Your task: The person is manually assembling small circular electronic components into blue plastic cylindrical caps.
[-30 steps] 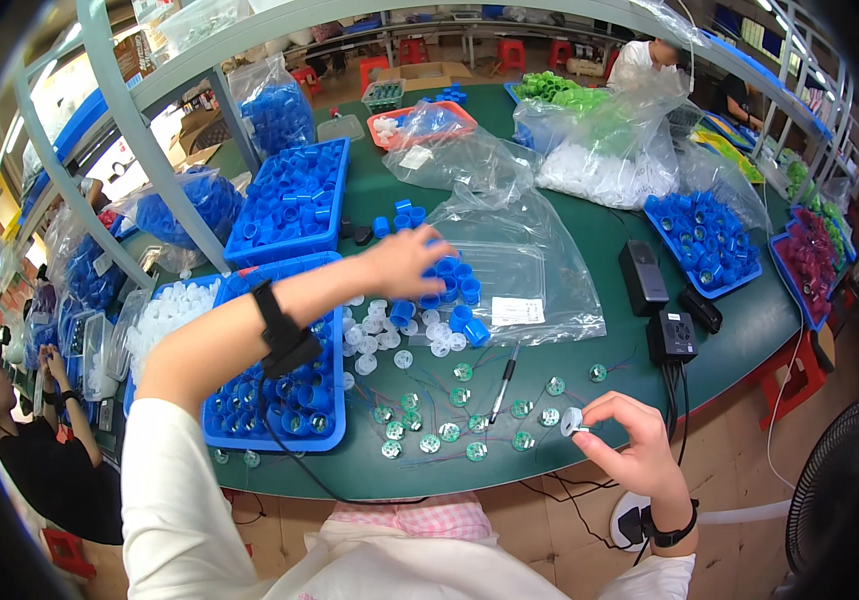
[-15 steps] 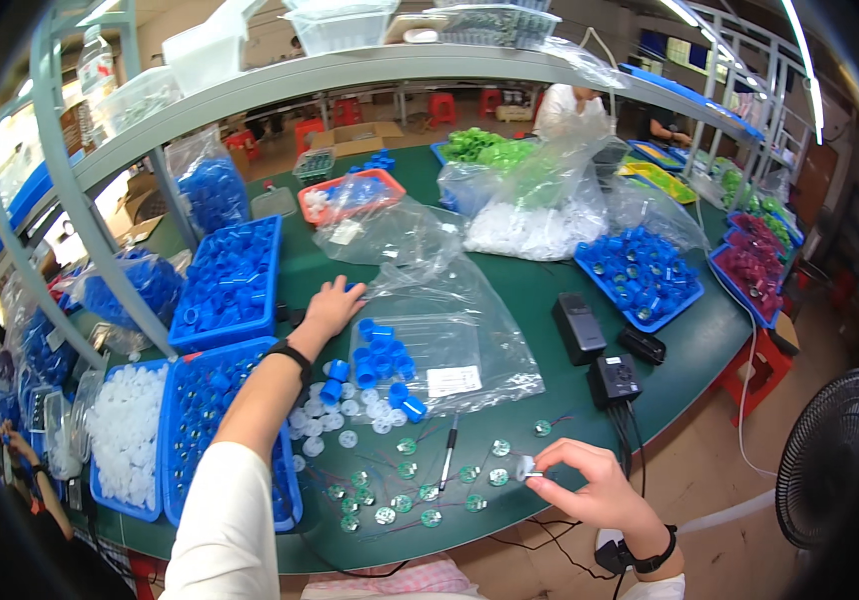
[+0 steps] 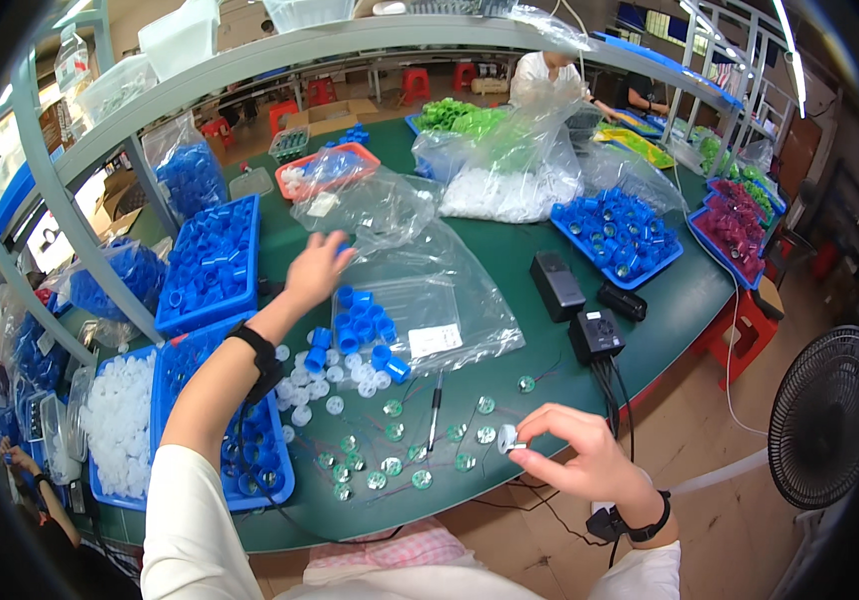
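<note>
My left hand reaches over the table beside the clear plastic bag, its fingers closed on a small blue piece, of which only a bit shows at the fingertips. Just below it stand several blue cylindrical caps on the bag. My right hand pinches a small translucent round cap between thumb and fingers, above the front right of the table. Small green circuit boards with thin wires lie left of that hand, around a black pen. Loose translucent caps lie near the blue ones.
Blue trays hold white caps, blue caps and more blue parts. Black adapter boxes with cables stand at right, near a fan. A grey shelf beam spans the back. Another person sits beyond the table.
The view has shifted, so the table appears further left and higher. My left hand has lifted off the bag's edge, still closed. My right hand keeps its pinch on the translucent cap.
</note>
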Motion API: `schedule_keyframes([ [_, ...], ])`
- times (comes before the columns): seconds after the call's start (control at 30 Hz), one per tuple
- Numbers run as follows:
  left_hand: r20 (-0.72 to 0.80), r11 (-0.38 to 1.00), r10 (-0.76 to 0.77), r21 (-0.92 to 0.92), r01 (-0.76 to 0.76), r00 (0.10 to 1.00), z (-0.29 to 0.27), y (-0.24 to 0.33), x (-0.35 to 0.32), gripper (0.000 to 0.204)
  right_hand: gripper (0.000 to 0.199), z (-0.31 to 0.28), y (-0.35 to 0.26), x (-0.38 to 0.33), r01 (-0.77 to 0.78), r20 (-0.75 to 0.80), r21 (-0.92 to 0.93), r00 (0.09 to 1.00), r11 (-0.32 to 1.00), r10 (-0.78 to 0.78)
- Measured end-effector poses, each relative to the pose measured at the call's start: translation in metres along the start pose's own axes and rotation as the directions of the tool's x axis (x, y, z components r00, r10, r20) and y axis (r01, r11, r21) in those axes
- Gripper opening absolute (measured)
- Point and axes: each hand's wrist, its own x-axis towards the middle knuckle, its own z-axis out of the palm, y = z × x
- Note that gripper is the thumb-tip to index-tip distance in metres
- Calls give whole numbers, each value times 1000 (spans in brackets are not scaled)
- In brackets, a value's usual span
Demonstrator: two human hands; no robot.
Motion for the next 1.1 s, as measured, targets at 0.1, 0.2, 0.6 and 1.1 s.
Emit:
schedule_keyframes([
  [0.1, 182, 973, 172, -187, -138, 968, 6, 78, -11, 32, 13, 2, -5, 0, 9, -17, 11, 1000, 1000, -9],
  [0.2, 356, 919, 350, -312, -243, 866, 23, 134, -33, 31, 13, 5, -11, 0, 18, -21, 29, 1000, 999, -17],
  [0.6, 172, 910, 401, -190, -369, 900, 7, 120, -46, 35, 11, 16, -24, -20, -43, -60, 97, 997, 994, 49],
  [1.1, 164, 265, -18, -950, 163, 986, -224, 132, -188, 35, 6, 93, -46, 61, -28, 0, 503, 999, 864, 32],
])
